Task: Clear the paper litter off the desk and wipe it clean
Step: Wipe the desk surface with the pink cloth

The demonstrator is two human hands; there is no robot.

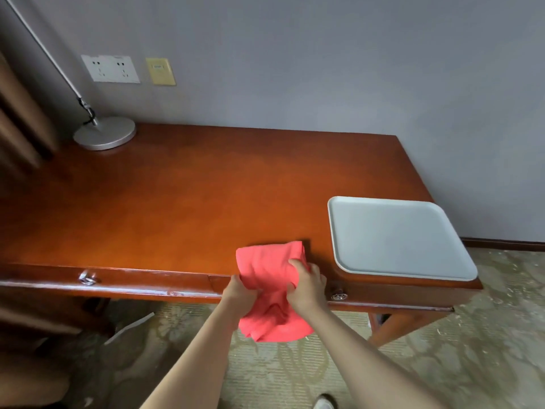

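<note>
Both hands hold a red cloth [272,287] at the front edge of the surface [182,202]. The left hand [237,295] grips the cloth's left side, fingers curled into the fabric. The right hand [306,286] grips its right side, with fingers bent over the top and pressing into the folds. The upper part of the cloth lies bunched on the surface just inside the edge; the lower part hangs over the edge and down in front of the drawer front. A grey tray [348,261] sits on the right end of the surface, just beside the cloth but apart from it, with nothing lying in it. At the far left corner stands a lamp [104,132] with a round metal base and a thin arm slanting up out of view. On the wall behind are a white socket plate [110,69] and a small yellow plate [160,71] next to it. Two metal drawer knobs show on the front, one [87,278] to the left and one [338,296] under the right wrist. Below is patterned carpet [295,376], with a white strip of paper [129,327] lying on it under the surface to the left.
</note>
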